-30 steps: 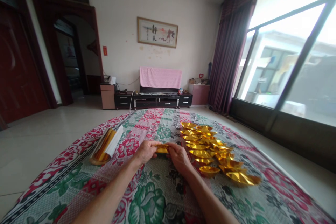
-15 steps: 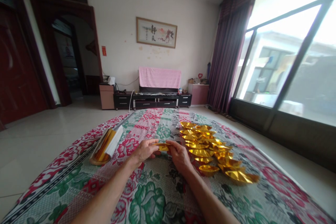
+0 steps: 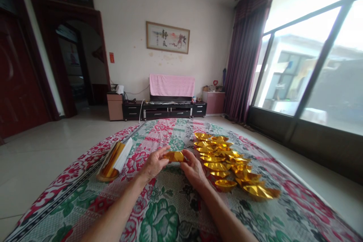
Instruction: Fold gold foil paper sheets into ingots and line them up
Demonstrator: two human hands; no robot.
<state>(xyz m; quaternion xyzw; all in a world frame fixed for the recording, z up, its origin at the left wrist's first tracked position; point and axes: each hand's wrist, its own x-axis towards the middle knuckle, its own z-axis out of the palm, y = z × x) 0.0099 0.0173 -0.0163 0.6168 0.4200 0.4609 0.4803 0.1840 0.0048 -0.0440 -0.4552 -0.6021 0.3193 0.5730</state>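
Between my two hands, above the middle of the patterned tablecloth [image 3: 159,215], is a small piece of folded gold foil paper [image 3: 174,156]. My left hand [image 3: 154,163] pinches its left end with thumb and fingers. At the other end, my right hand [image 3: 194,166] grips it the same way. Several gold paper ingots [image 3: 217,166], shaped like little boats, stand in rows just right of my right hand. To the left, a curled stack of gold foil sheets with white backing [image 3: 115,159] lies on the cloth, apart from my left hand.
The round table's edge curves around the far side. Beyond it stand a low black TV cabinet [image 3: 170,112] and a pink cloth [image 3: 171,85] draped over a screen. A large window [image 3: 306,64] with a purple curtain [image 3: 242,56] is on the right.
The gold foil piece has turned between my fingers and now shows a broader face. My left fingers have lifted and spread slightly. The ingots and the sheet stack stay where they were.
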